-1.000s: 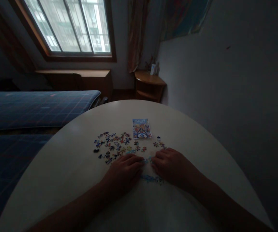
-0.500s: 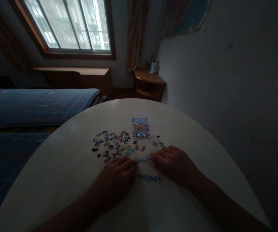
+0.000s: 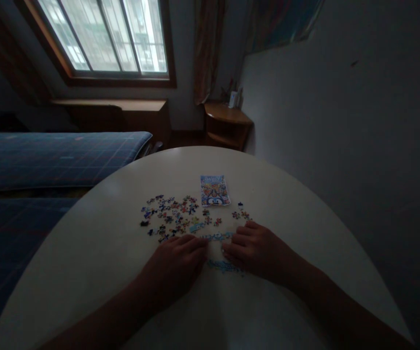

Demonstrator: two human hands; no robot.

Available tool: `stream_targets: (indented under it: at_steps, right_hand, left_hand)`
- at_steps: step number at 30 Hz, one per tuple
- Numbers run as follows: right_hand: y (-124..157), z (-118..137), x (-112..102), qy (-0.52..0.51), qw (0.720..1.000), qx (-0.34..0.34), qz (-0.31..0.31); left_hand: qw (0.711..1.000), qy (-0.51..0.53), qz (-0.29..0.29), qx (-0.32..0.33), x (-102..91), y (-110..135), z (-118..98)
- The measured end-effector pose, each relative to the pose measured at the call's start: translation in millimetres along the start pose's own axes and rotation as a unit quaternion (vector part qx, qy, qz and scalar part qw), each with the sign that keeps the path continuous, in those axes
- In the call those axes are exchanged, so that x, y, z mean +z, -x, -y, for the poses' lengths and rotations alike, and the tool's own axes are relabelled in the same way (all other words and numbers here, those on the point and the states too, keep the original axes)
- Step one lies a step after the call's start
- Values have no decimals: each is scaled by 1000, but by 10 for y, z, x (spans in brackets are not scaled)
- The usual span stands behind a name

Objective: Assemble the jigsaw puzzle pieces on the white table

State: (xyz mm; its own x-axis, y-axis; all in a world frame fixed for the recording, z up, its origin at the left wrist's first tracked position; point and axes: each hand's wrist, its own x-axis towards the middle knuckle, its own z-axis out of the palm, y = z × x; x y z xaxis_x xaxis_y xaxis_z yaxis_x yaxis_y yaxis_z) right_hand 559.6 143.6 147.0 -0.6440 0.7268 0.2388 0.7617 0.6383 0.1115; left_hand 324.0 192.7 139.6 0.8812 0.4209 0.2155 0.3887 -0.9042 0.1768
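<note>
Two joined strips of blue-and-white jigsaw pieces lie on the table between my hands: an upper strip [image 3: 217, 236] and a lower strip [image 3: 223, 265]. My left hand [image 3: 180, 260] rests at the left end of the upper strip, fingers curled together with their tips at its edge. On the other side, my right hand [image 3: 255, 249] is closed, thumb and fingertips just below the upper strip's right part and over the lower strip's right end. Whatever it may pinch is too small and dark to make out. A short light-blue joined piece [image 3: 196, 227] lies just above my left hand.
Loose jigsaw pieces [image 3: 173, 214] spread to the upper left, and several more [image 3: 241, 214] lie above my right hand. A printed picture packet [image 3: 215, 191] is behind them on the round white table [image 3: 286, 194]. A bed [image 3: 63, 158] stands left; a wall [image 3: 341, 126] is close on the right.
My right hand has shifted slightly down and left, off the right end of the upper strip, which now shows more. My left hand stays nearly in place. The view has tilted a little.
</note>
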Motion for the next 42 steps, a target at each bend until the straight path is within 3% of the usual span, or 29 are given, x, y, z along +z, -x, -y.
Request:
stream_targets:
  at_steps: [8, 16, 22, 33, 42]
  right_hand:
    - [19, -43, -19, -24, 999, 0, 29]
    - [33, -62, -21, -40, 999, -2, 35]
    - [44, -81, -43, -38, 998, 0, 46]
    - [45, -84, -45, -48, 998, 9, 50]
    - [27, -91, -60, -56, 996, 15, 64]
  left_hand:
    - [999, -22, -20, -19, -3, 12, 2]
    - [973, -72, -129, -175, -34, -16, 473]
    - [962, -50, -98, -250, -20, 12, 638]
    - [982, 7, -89, -169, 67, 44, 872]
    - [984, 47, -45, -167, 22, 30, 1012]
